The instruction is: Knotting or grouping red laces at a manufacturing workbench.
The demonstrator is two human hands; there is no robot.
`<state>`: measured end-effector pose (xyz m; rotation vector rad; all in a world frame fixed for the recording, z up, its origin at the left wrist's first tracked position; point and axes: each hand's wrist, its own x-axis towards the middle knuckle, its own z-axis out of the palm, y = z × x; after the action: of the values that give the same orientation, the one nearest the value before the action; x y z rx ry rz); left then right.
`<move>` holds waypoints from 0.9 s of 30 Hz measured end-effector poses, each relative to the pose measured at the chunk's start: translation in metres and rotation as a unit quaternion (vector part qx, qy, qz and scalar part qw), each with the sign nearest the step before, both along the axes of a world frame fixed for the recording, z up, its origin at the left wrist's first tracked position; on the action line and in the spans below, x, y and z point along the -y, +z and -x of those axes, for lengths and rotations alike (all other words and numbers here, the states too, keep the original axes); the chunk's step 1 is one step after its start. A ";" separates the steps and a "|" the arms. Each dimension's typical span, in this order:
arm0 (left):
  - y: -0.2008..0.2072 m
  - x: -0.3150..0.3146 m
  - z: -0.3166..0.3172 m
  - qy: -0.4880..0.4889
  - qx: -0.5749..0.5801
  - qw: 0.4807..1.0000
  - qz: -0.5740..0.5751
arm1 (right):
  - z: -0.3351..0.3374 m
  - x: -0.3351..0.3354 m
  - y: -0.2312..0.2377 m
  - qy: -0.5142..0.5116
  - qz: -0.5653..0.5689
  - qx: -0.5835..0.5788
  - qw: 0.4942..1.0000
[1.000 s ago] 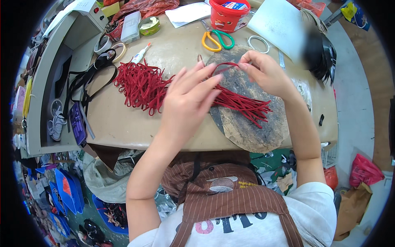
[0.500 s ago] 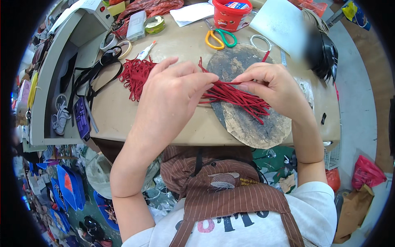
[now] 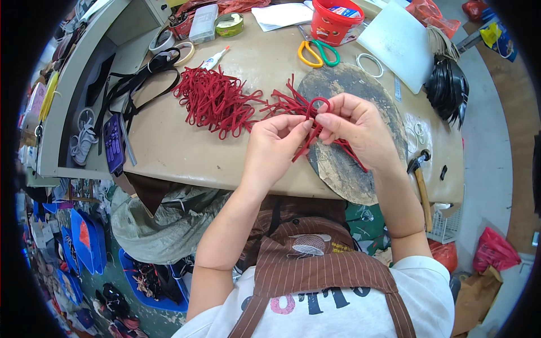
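A red cord point(image 3: 320, 101) is bent into a small loop between my hands. My left hand point(image 3: 273, 147) pinches it between thumb and forefinger, and my right hand point(image 3: 360, 132) pinches it close by, fingertips almost meeting. Beneath and behind the hands lie loose red cord strands point(image 3: 288, 102), partly hidden, spread over the left part of a worn dark oval board point(image 3: 344, 174). To the left of them, a tangled heap of red cord loops point(image 3: 211, 104) rests on the tan table point(image 3: 169, 160).
Scissors point(image 3: 311, 55) with yellow and green handles lie beyond the board, near a red bucket point(image 3: 332, 28). A hammer point(image 3: 421, 191) lies at the right table edge. Black straps point(image 3: 135, 84) and a glue bottle point(image 3: 215, 58) are left. Black strips point(image 3: 448, 90) hang far right.
My left hand has moved right and nearer, uncovering the heap of red loops. The cord between my hands, earlier stretched out, is now curved into a loop.
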<state>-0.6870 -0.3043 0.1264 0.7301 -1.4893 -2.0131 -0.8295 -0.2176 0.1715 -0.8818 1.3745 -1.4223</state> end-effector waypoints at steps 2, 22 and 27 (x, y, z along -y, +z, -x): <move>0.003 0.002 -0.003 -0.018 -0.014 0.999 -0.040 | -0.002 0.000 0.000 0.009 -0.007 -0.034 0.999; 0.012 -0.004 -0.026 -0.099 0.007 0.990 -0.100 | -0.021 -0.005 -0.010 0.029 -0.029 -0.042 0.998; 0.017 -0.011 -0.030 -0.078 -0.027 0.990 -0.115 | -0.016 -0.008 -0.002 0.056 -0.085 -0.044 0.994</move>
<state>-0.6570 -0.2936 0.1432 0.6611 -1.3339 -2.3308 -0.8132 -0.2093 0.1693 -0.9033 1.4650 -1.1744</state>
